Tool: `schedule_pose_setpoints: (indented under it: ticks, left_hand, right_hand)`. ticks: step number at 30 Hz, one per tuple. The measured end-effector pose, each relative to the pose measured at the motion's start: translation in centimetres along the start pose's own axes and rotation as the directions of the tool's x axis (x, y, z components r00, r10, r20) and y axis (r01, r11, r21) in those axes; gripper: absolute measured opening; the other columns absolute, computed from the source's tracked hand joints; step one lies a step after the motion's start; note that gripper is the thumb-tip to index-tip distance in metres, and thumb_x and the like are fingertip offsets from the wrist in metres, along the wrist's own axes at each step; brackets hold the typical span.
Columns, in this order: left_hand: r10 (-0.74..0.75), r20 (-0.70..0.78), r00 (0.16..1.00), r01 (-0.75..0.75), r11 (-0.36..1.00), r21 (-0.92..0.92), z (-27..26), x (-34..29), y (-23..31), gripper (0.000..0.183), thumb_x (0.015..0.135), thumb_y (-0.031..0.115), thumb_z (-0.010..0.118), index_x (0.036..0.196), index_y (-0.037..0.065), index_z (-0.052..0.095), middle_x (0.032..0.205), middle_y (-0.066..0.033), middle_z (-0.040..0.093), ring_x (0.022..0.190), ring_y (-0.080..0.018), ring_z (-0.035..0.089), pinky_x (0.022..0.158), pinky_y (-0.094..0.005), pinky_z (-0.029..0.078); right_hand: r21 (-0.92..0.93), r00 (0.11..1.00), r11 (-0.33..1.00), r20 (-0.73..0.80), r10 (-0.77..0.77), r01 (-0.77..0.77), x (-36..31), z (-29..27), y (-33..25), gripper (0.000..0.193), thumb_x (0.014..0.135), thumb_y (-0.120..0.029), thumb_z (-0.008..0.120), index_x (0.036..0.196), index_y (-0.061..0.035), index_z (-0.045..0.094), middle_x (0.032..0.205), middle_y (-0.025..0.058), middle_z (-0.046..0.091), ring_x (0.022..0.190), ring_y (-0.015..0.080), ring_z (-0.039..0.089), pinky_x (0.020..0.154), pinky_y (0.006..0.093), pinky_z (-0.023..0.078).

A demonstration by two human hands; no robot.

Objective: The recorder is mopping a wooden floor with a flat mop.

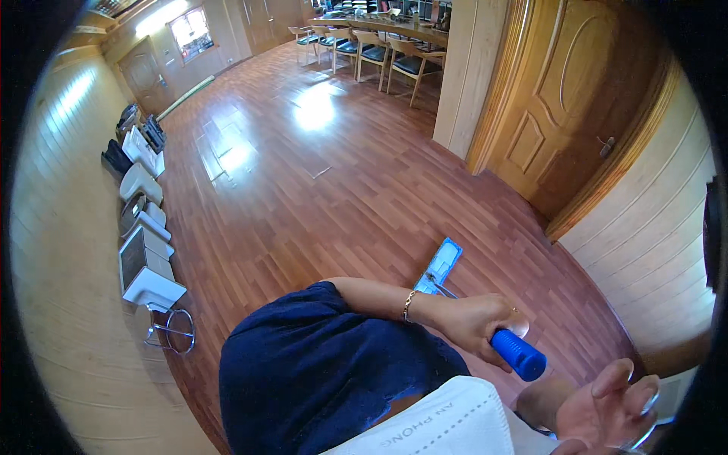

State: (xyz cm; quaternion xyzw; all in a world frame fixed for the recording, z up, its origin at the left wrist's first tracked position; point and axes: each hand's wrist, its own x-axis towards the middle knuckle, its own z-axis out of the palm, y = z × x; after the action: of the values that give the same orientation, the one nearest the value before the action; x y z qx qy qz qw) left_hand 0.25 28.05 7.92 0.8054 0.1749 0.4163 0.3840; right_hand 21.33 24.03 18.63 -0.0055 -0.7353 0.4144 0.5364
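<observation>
A flat mop stands with its light-blue rectangular head on the wood floor. Its thin pole runs back toward me and ends in a blue grip. Around the upper end of this mop my left hand is closed, with a gold bracelet on the wrist and a navy sleeve up the arm. Low at the right, my right hand is off the mop, palm turned up, its fingers loosely bent and apart, holding nothing that shows. A white cloth with print on it lies across my front.
Reddish-brown plank floor stretches ahead. Along the left wall are white boxy items and a metal stool base. Wooden chairs line a long counter at the back. A brown door is at the right.
</observation>
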Motion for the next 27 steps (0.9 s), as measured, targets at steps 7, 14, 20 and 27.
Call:
schedule_pose_setpoints:
  ticks: [7,14,20,27]
  left_hand:
    - [-0.028,0.081,0.996,0.028,1.000,0.002,0.9,-0.8,-4.3,0.029,0.067,0.019,0.075,0.068,0.005,0.049,0.067,-0.0125,0.053,0.063,-0.0337,0.054,0.057,-0.0425,0.040]
    - [-0.243,0.026,0.970,0.239,0.966,0.096,3.9,-5.0,-17.6,0.025,0.068,0.021,0.068,0.062,0.008,0.047,0.060,-0.0129,0.049,0.060,-0.0347,0.052,0.054,-0.0442,0.036]
    - [-0.329,-0.008,0.944,0.323,0.922,0.211,6.1,-8.4,-22.5,0.022,0.064,0.020,0.064,0.055,0.008,0.048,0.057,-0.0137,0.053,0.058,-0.0374,0.055,0.052,-0.0479,0.040]
    - [-0.414,0.061,0.908,0.381,0.879,0.285,5.7,-9.5,-23.0,0.020,0.064,0.025,0.067,0.061,0.007,0.057,0.062,-0.0148,0.057,0.063,-0.0378,0.057,0.056,-0.0481,0.042]
  right_hand:
    - [-0.541,0.891,0.787,0.454,-0.025,0.298,2.5,1.6,0.7,0.031,0.085,-0.040,0.058,0.101,-0.0146,0.056,0.100,0.0068,0.054,0.102,0.0257,0.052,0.075,0.0485,0.043]
    - [-0.834,0.926,0.432,0.378,-0.004,0.342,0.8,3.5,1.7,0.027,0.090,-0.023,0.056,0.074,-0.0021,0.057,0.074,0.0134,0.057,0.069,0.0318,0.057,0.060,0.0437,0.046]
    - [-0.739,0.925,0.558,0.326,-0.194,0.377,-5.3,-0.5,2.4,0.028,0.088,-0.027,0.053,0.066,-0.0113,0.044,0.065,0.0092,0.053,0.058,0.0244,0.054,0.051,0.0375,0.043]
    - [-0.829,0.953,0.496,0.134,-0.273,0.259,-8.5,-0.1,3.4,0.025,0.080,-0.030,0.059,0.070,-0.0145,0.042,0.066,0.0061,0.047,0.058,0.0222,0.049,0.049,0.0360,0.043]
